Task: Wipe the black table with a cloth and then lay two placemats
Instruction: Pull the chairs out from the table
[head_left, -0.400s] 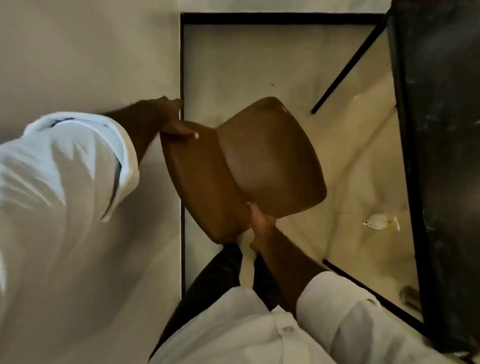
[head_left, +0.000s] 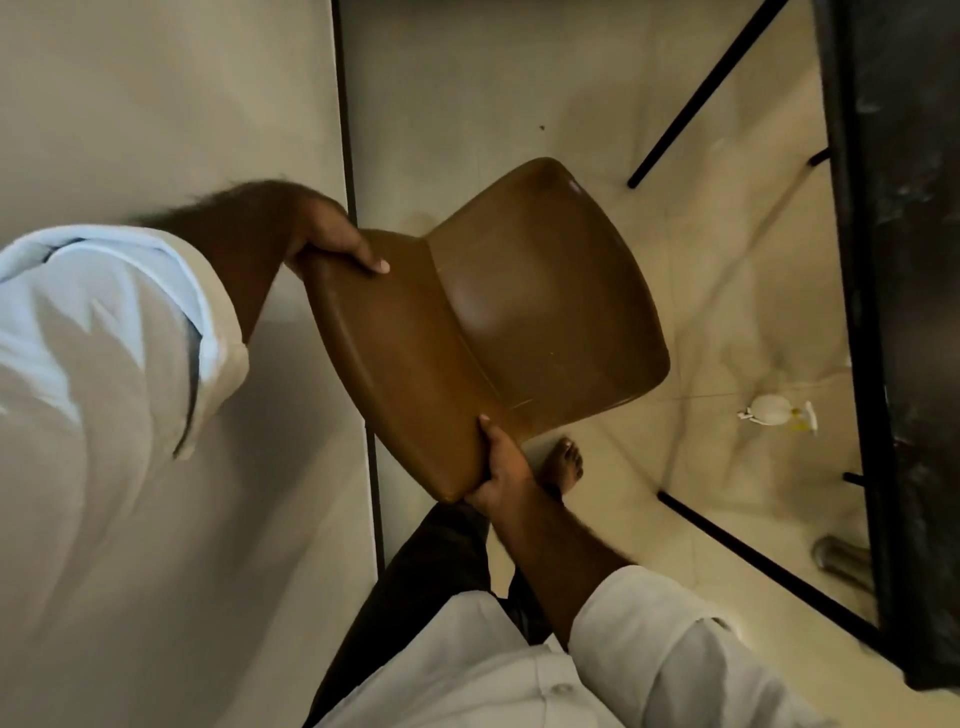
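The chair (head_left: 493, 322) is a plain mid-brown all over, with a paler sheen on the seat. The table (head_left: 914, 260) is black, streaked with greyish-white smudges, and its legs (head_left: 701, 98) are plain black. The floor (head_left: 727, 312) is cream with faint darker veining. The wall (head_left: 156, 104) is a flat beige-grey, edged by a thin black strip (head_left: 345, 130). Both sleeves (head_left: 104, 338) are white and unpatterned, and the trousers (head_left: 415, 597) are black. A small object (head_left: 771, 410) on the floor is white with a touch of yellow.

Beige wall (head_left: 130, 104) left; cream tiled floor (head_left: 467, 78); brown plastic chair (head_left: 519, 312); dim light.
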